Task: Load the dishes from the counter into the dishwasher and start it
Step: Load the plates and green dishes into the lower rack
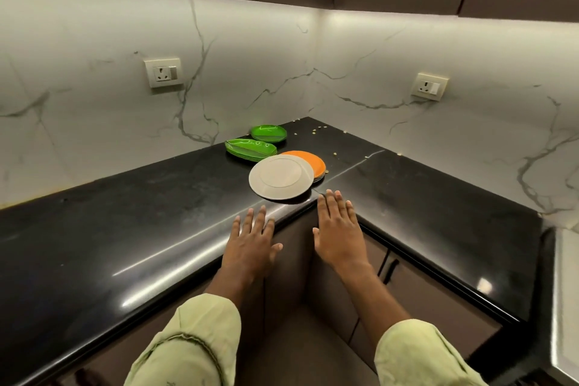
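Nearest the person, two pale green sleeves [194,341] lead out to both hands, which hover palm down over the inner corner of the black surface [125,213]. The left hand [250,244] hangs above the near edge and the right hand [340,229] just beside it to the right. The fingers [260,216] of both are straight, slightly spread, and hold nothing. Just beyond the fingertips, close to the corner edge, a beige plate [280,177] lies on top of a small stack, partly covering an orange plate [310,160] that shows at its far right. Farther back and to the left lies a pile of green oval plates [250,149], and behind it a green round plate [268,132] near the marble wall. Pale crumbs [319,128] are scattered in the far corner, and a wall socket [163,73] sits on the left wall with another [429,86] on the right. The dishwasher is not in view. Loading appears to be at its very start, with all the dishes on the surface and the hands apparently reaching for the nearest stack. The next move likely calls for sliding fingers under the rim of the beige plate, or gripping the whole stack from both sides, lifting it level so the plates do not slip, then turning toward the dishwasher.
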`<control>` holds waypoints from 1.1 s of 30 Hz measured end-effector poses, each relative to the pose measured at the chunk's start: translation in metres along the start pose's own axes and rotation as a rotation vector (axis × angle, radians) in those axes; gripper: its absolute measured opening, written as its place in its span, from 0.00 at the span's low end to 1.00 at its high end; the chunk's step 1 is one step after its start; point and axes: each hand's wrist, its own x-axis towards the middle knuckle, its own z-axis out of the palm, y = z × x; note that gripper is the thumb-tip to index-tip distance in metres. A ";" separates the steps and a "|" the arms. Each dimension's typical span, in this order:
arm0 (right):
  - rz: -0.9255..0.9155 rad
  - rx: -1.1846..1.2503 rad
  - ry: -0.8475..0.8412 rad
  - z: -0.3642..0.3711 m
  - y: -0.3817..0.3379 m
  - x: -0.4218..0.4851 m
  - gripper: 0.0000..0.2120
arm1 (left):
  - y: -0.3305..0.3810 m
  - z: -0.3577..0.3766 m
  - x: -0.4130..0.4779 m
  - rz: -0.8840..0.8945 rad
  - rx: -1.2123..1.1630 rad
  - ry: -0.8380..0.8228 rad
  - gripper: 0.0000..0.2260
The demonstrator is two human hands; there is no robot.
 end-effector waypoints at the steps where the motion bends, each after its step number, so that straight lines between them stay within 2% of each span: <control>1: -0.010 0.001 0.006 0.007 0.000 0.010 0.34 | -0.003 0.002 0.009 -0.009 0.005 -0.005 0.30; 8: -0.046 -0.031 -0.050 0.051 0.018 0.078 0.36 | -0.010 0.017 0.078 -0.063 -0.014 -0.061 0.31; 17: -0.213 -0.067 -0.135 0.095 0.049 0.145 0.34 | -0.018 0.046 0.135 -0.179 -0.035 -0.184 0.33; 28: -0.330 -0.192 -0.303 0.148 0.055 0.206 0.31 | -0.054 0.090 0.213 -0.265 -0.157 -0.430 0.42; 33: -0.381 -0.244 -0.382 0.173 0.044 0.239 0.32 | -0.076 0.101 0.248 -0.289 -0.241 -0.585 0.50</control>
